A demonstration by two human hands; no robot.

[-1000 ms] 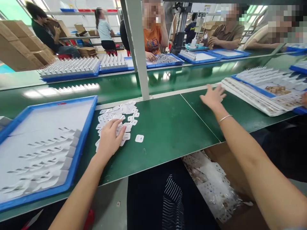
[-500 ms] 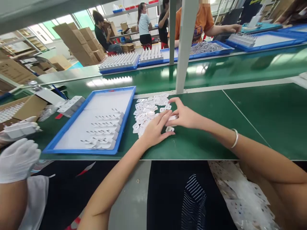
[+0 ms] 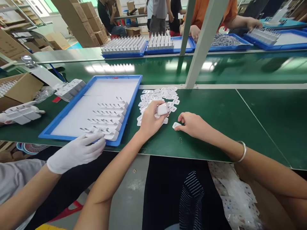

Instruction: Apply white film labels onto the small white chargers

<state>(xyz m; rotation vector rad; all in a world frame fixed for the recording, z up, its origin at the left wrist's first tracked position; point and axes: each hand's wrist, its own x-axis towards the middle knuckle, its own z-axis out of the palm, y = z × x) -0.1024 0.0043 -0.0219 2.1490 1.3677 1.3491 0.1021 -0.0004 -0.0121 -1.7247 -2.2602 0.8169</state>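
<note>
L hand (image 3: 151, 120) was partly closed, thumb + fingers round 1 white block (image 3: 163, 109), over the pile of white plates (image 3: 146, 96) on the green bench (image 3: 216, 105). R hand (image 3: 196, 126) was curled, thumb & fingertips pinching 1 loose plate (image 3: 176, 125) just right of pile; couldn't tell if it touched the bench. Co-worker's gloved hand (image 3: 76, 151) was at blue tray (image 3: 103, 77)'s near edge.

Pretty bright in there tbh: window (image 3: 51, 5) and piled cardboard boxes (image 3: 75, 25) upper left, light streaks (image 3: 110, 68) across the shiny green bench (image 3: 153, 69), grey floor (image 3: 126, 188) lower middle.
</note>
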